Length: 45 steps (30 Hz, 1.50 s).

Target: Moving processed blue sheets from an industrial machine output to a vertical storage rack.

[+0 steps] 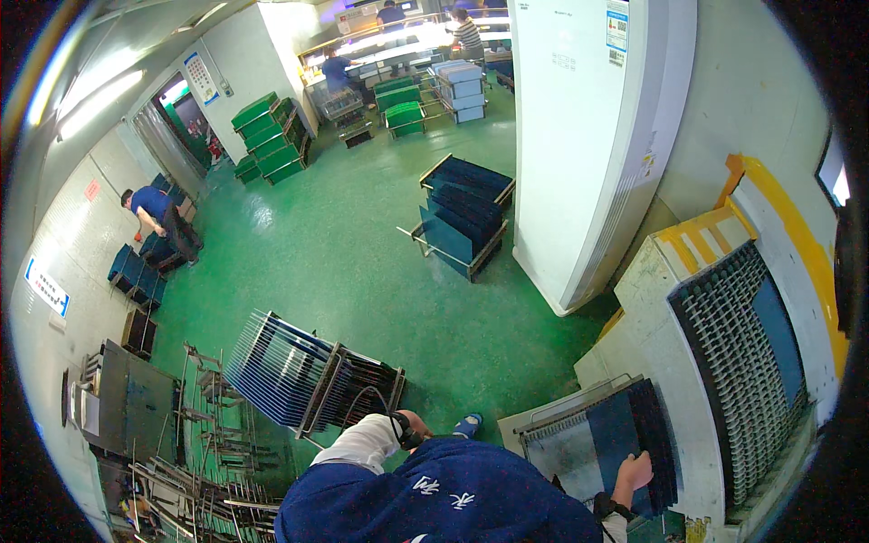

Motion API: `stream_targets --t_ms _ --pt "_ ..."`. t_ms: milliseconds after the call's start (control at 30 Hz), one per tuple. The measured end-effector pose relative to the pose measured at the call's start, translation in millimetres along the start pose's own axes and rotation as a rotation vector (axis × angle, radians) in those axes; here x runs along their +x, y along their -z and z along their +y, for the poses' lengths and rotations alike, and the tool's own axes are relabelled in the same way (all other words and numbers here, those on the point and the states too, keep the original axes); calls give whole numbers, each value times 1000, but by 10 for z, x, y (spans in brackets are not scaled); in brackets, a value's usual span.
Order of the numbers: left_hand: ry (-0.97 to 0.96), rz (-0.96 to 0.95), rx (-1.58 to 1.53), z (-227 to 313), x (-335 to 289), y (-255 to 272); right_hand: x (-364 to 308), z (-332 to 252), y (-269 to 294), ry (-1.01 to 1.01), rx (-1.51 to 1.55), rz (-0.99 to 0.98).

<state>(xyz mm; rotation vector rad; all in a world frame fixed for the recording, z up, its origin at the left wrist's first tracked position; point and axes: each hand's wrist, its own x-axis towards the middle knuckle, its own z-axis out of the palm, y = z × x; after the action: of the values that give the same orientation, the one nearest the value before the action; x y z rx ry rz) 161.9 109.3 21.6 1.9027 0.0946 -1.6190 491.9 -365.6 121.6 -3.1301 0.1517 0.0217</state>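
Down at the lower right my right hand (pixel 635 471) is closed at the edge of a flat dark blue panel (pixel 612 433). That panel leans in a slotted rack (pixel 554 445), beside several darker panels (pixel 654 434) packed upright. My left hand (pixel 415 431) is close to my body, below a dark wrist strap; its fingers are mostly hidden behind my clothing. Just beyond it stands a metal rack (pixel 335 389) holding several upright panels (pixel 281 362) in a spaced row.
A roller conveyor (pixel 742 371) carrying a blue panel runs along the right, near a tall white cabinet (pixel 579 163). Another panel rack (pixel 462 217) stands on the green floor (pixel 362 226). Metal frames (pixel 217 416) crowd the lower left. One person (pixel 158 217) bends over racks at left; others work at the far bench.
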Motion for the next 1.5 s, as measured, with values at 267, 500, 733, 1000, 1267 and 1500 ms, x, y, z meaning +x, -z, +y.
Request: stream_targets --t_ms 267,500,733,1000,1267,1500 --pt "-9 -1 -38 -110 133 -51 5 28 -68 12 6 28" --pt "-2 -69 15 243 -292 52 -48 -30 73 6 4 -14" --pt "11 44 48 -231 279 -76 -80 -33 111 12 4 -17" --pt "34 15 17 -253 337 -101 -55 42 -14 30 4 21" --pt "-61 12 -94 -611 437 -347 -82 -171 74 62 11 -52" --pt "-25 148 71 401 -702 47 -54 52 139 -2 75 -103"
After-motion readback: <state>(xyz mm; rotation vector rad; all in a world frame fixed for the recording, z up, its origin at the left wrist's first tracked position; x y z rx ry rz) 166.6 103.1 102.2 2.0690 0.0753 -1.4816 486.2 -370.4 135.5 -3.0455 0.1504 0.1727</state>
